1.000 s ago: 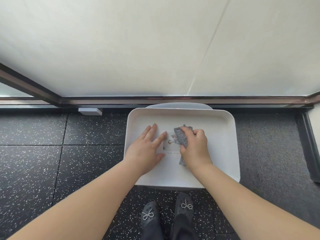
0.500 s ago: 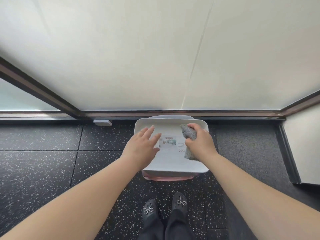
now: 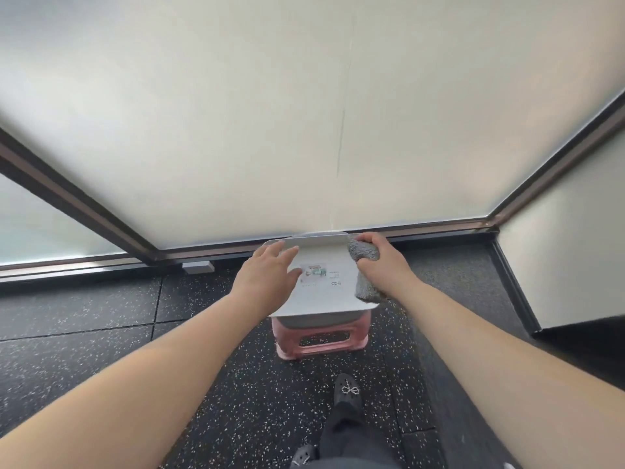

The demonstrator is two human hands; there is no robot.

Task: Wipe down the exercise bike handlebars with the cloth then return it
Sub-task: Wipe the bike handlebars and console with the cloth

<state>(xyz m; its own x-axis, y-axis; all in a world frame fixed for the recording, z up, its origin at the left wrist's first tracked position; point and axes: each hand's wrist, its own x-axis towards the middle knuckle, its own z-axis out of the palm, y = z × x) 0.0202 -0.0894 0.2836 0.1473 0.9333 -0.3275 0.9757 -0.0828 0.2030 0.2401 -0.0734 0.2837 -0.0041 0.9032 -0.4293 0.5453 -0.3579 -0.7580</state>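
A grey cloth point(image 3: 366, 275) hangs from my right hand point(image 3: 382, 262), whose fingers grip its top above the right side of a white tray point(image 3: 324, 299). The tray sits on a pink stool point(image 3: 321, 343) against the wall. My left hand point(image 3: 267, 272) hovers with straight fingers over the tray's left part. A printed label point(image 3: 318, 274) lies in the tray's middle. No exercise bike is in view.
Frosted glass panels point(image 3: 304, 130) with a dark metal frame point(image 3: 439, 228) stand right behind the stool. The floor point(image 3: 101, 333) is black speckled rubber tile. A small grey block point(image 3: 198, 266) lies by the frame at left. My shoes point(image 3: 346, 394) are near the bottom.
My right hand has lifted the cloth off the tray and to the right. My head has risen and pulled back, so the tray looks smaller and the pink stool shows.
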